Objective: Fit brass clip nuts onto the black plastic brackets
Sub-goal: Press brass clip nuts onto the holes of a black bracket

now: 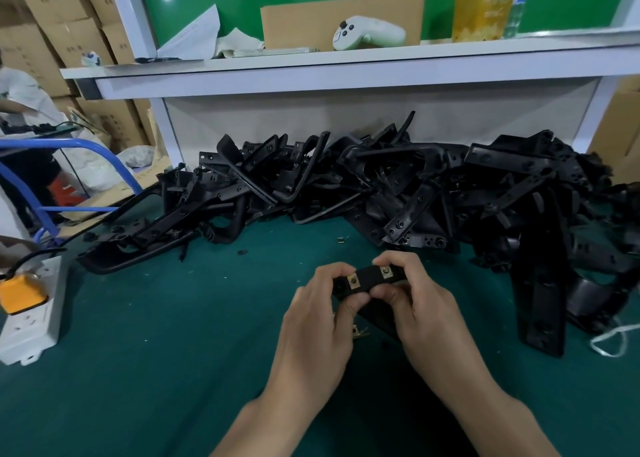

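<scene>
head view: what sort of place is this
Probably a factory assembly bench: a heap of black plastic brackets on the green mat, stacked cardboard cartons, and the left hand and right hand holding a bracket with two brass clip nuts.

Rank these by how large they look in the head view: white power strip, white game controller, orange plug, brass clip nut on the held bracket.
1. white power strip
2. white game controller and orange plug: about alike, and the controller sits farther off, so unranked
3. brass clip nut, smallest
</scene>
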`<state>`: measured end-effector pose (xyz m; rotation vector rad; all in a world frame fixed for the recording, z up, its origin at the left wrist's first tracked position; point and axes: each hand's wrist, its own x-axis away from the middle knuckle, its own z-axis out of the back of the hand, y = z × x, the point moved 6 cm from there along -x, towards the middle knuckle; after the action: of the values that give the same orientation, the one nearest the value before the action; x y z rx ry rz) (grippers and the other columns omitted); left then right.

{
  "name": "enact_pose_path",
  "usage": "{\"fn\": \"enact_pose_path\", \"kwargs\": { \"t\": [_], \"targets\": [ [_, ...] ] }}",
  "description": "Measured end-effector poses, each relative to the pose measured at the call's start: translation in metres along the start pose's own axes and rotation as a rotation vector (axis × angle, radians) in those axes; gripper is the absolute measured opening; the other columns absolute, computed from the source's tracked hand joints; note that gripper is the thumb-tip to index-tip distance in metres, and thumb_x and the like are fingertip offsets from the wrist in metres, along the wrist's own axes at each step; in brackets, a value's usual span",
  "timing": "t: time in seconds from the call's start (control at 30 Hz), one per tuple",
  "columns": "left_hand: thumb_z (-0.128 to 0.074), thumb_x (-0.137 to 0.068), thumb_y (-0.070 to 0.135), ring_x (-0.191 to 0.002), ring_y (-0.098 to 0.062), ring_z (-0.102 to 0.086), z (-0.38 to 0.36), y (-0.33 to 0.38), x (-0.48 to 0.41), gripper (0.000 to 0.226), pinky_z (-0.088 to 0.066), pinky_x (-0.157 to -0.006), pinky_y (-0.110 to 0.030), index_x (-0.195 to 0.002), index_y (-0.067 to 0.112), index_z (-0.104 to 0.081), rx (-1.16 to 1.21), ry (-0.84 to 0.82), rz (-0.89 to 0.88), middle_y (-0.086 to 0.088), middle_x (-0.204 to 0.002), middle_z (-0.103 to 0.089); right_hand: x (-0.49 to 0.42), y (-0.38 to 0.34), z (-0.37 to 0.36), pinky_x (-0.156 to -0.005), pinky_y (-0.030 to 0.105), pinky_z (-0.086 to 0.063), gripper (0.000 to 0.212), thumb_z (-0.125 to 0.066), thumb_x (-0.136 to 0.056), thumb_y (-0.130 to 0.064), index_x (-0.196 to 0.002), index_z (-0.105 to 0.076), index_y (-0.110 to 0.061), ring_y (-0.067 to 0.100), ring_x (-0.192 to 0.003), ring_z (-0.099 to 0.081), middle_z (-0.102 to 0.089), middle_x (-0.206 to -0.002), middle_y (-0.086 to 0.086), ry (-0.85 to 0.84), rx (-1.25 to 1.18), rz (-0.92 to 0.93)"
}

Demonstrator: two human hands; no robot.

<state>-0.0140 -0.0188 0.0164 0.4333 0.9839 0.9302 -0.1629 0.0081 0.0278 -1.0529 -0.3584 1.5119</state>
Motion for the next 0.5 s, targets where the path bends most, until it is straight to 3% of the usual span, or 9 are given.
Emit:
{"fn": "enact_pose_path", "kwargs": {
  "t": [0.17,0.27,0.5],
  "targets": [
    [-0.046,-0.094,0.053,-0.098,-0.003,-0.054,0.0005,0.0032,0.001,0.02,-0.043,-0.078,-0.023,-0.108,0.062,-0.036,-0.026,0.018,-0.02,0.032,-0.108,-0.054,0.0014,-0.0041,0.0002,-0.077,0.01,-0.046,0.049,-0.052,-0.101,-0.01,-0.111,-0.045,-0.058,-0.011,-0.094,-0.062,-0.063,-0.099,-0.035,0.007,0.002,0.007],
    [-0.051,-0.099,0.043,-0.095,-0.006,-0.056,0.0011,0.0038,0.0012,0.018,-0.045,-0.077,-0.027,-0.111,0.052,-0.042,-0.032,0.044,-0.019,0.028,-0.107,-0.055,0.0018,-0.0045,0.0001,-0.076,0.014,-0.048,0.052,-0.053,-0.101,-0.01,-0.11,-0.044,-0.06,-0.01,-0.093,-0.061,-0.061,-0.097,-0.039,0.013,0.013,0.008],
    [-0.063,-0.097,0.023,-0.088,-0.008,-0.056,0.0046,0.0069,-0.0006,0.041,-0.048,-0.075,-0.032,-0.114,0.051,-0.039,-0.066,0.076,-0.013,0.035,-0.107,-0.054,0.004,-0.0087,0.0,-0.07,0.011,-0.047,0.063,-0.055,-0.1,-0.008,-0.103,-0.04,-0.069,-0.011,-0.092,-0.059,-0.059,-0.095,-0.043,0.025,0.003,0.016]
  ]
}}
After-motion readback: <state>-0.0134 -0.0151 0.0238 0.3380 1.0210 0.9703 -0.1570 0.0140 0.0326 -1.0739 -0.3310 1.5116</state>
